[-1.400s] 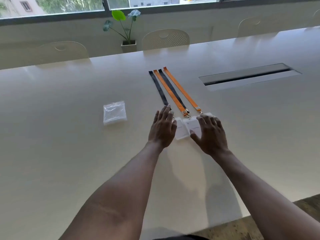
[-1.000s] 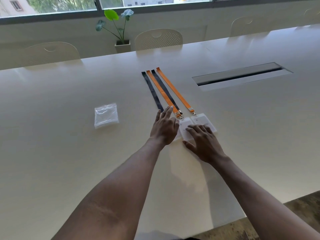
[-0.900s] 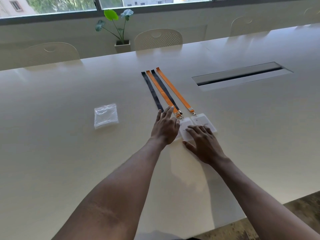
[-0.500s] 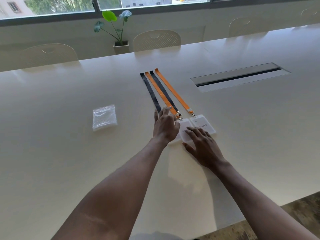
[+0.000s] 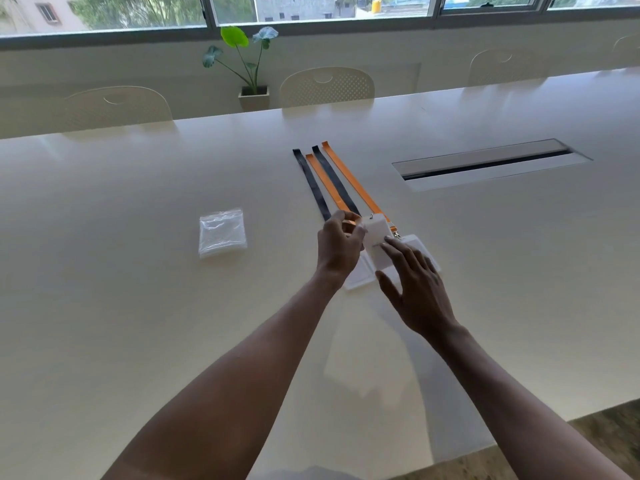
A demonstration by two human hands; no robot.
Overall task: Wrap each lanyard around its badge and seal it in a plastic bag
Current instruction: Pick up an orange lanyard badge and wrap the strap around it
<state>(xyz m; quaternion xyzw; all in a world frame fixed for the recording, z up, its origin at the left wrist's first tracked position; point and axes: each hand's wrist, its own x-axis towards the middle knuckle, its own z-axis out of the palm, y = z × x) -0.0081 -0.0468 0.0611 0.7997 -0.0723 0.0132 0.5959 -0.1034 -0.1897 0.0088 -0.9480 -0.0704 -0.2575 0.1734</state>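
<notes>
Several lanyards, orange (image 5: 349,174) and dark blue (image 5: 311,183), lie side by side on the white table (image 5: 138,306), running away from me. My left hand (image 5: 337,249) pinches a clear badge holder (image 5: 377,239) and the orange strap at its clip, lifting the badge off the table. The fingers of my right hand (image 5: 412,285) are spread and touch the badge's lower face. Other badges (image 5: 358,277) lie flat beneath both hands, partly hidden. A stack of clear plastic bags (image 5: 221,232) sits to the left.
A long cable slot (image 5: 485,162) is set into the table at the right. Cream chairs (image 5: 327,86) and a potted plant (image 5: 251,64) stand beyond the far edge. The table's near edge runs at the lower right.
My left hand went from lying flat to pinching one badge and raising it from the row. My right hand lifted off the table and now touches that badge.
</notes>
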